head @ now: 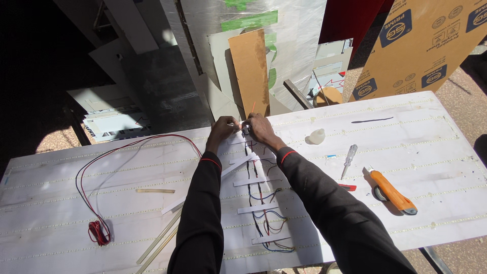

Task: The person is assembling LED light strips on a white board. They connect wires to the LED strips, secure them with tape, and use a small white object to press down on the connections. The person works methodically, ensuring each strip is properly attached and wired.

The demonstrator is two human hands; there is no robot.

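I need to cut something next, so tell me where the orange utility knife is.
In the head view, the orange utility knife lies on the white board to the person's right, beside the small screwdriver and well clear of both hands.

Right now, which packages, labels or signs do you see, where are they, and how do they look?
Brown cardboard sheet: top right, leaning behind the table, with blue square labels and round marks.
White printed sheet: behind the table, centre right, rectangular, with red arrows.
White printed board: on the floor, left, flat, with dark print.

white panel (416,127) | red wire (96,203) | screwdriver (349,160) | orange knife (393,193)
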